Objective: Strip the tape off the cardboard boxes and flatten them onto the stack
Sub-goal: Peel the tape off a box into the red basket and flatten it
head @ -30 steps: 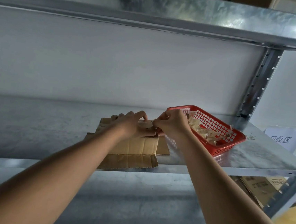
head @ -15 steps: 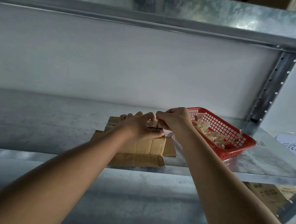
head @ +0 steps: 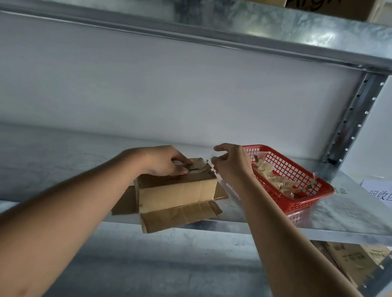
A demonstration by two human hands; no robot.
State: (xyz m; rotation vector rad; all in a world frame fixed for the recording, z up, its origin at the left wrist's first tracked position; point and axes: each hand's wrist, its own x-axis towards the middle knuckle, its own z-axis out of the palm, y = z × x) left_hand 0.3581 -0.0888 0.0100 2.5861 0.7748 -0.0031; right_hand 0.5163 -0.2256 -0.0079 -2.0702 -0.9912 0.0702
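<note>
Left hand [head: 165, 161] presses down on the top of the small brown cardboard box [head: 176, 189], fingers flat-ish. Right hand [head: 230, 162] hovers just beside it, fingers loosely pinched; clear tape in it? Cannot tell. Box stands unflattened on the metal shelf [head: 44, 169]. Red plastic basket [head: 305, 194] holds tape scraps: stripping well underway, flattening left.

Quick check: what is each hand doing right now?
Left hand: pressing down on top of the box, fingers fairly straight, gripping nothing.
Right hand: off the box, fingers curled as if pinching clear tape; cannot tell for sure.
</note>
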